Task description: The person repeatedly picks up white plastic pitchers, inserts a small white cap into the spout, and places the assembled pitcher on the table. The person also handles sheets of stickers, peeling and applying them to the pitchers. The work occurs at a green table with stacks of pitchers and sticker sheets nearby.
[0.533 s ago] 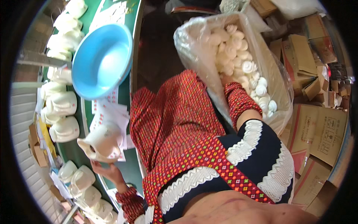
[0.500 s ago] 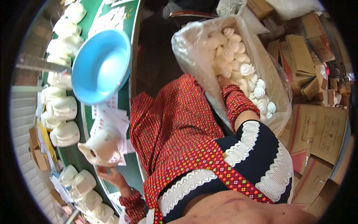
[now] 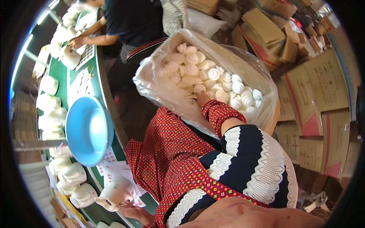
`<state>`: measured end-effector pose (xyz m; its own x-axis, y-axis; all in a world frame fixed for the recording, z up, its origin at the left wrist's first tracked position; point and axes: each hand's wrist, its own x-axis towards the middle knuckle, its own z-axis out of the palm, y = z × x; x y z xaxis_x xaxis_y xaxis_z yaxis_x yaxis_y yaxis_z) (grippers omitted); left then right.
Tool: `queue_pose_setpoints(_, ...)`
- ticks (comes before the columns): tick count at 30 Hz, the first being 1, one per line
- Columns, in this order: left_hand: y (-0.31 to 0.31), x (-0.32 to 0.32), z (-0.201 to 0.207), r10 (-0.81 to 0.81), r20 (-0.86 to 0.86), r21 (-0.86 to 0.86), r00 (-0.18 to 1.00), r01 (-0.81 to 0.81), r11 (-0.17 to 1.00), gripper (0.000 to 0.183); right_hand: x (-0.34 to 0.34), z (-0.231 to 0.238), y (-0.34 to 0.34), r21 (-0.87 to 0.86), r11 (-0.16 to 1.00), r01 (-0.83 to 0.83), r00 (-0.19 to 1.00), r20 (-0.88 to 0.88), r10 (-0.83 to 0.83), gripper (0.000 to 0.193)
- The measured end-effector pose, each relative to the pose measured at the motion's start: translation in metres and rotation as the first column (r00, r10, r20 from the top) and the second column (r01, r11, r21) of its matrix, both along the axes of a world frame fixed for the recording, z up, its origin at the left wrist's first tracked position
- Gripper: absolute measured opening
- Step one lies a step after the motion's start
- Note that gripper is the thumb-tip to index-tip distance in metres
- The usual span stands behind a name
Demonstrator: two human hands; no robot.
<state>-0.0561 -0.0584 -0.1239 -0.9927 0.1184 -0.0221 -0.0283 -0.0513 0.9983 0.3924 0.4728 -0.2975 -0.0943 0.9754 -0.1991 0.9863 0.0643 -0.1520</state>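
A white jug (image 3: 117,194) with a spout lies tipped on printed paper sheets on the green workbench. My left hand (image 3: 136,212) is against its near side, fingers curled at its edge; part of the hand is hidden. On my right, a carton lined with clear plastic (image 3: 152,81) is heaped with white lids (image 3: 222,85), round and with swirled tops. Inside it, my right hand (image 3: 203,98) reaches into the heap with its fingers bent on a white lid (image 3: 199,88). A large blue basin (image 3: 88,131) stands on the bench beyond the jug.
More white jugs (image 3: 72,174) line the bench's left side. At the far end a person in a black shirt (image 3: 133,21) has both hands by another jug (image 3: 70,57). Brown cartons (image 3: 311,89) are stacked at the right, with loose flattened cardboard (image 3: 262,26) behind.
The view has swung, bringing the other person into sight and shifting the bench lower in the picture. My left hand is now against the jug. My right hand stays in the carton, its fingers now showing.
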Motion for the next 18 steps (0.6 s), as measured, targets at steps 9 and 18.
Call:
queue_pose_setpoints(9, -0.001, -0.023, 0.023, -0.024, -0.177, -0.341, 0.984, -0.039, 0.939, 0.046, 0.010, 0.032, -0.015, 0.346, 0.918, 0.192, 0.958, -0.270, -0.099, 0.039)
queue_pose_setpoints(18, 0.024, 0.012, 0.085, -0.534, -0.100, -0.523, 0.839, 0.412, 0.746, 0.032, -0.141, 0.235, -0.090, 0.690, 0.703, -0.173, 0.368, -0.617, 0.696, 0.046)
